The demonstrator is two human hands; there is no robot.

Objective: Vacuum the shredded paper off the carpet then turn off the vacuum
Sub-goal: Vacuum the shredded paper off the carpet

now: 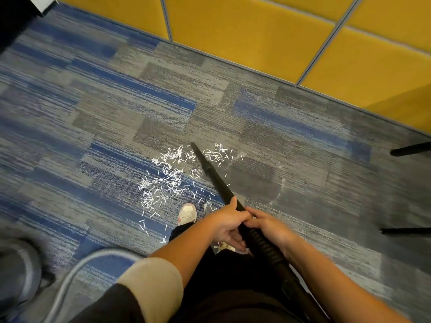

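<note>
White shredded paper (166, 180) lies scattered on the blue and grey carpet (93, 108), with a smaller patch (217, 153) to the right of the nozzle. A black vacuum wand (214, 176) slants down to the carpet, its tip (193, 145) between the two patches. My left hand (229, 221) grips the wand near its upper end. My right hand (271, 226) holds it just behind, where the ribbed black hose (268, 250) begins. My pink shoe (187, 213) stands at the near edge of the paper.
Yellow partition panels (245, 31) with grey frames run along the far side. Black chair or stand legs (410, 149) jut in at the right. A grey curved object (21, 271) and a light hose or cable (77, 271) lie at the lower left.
</note>
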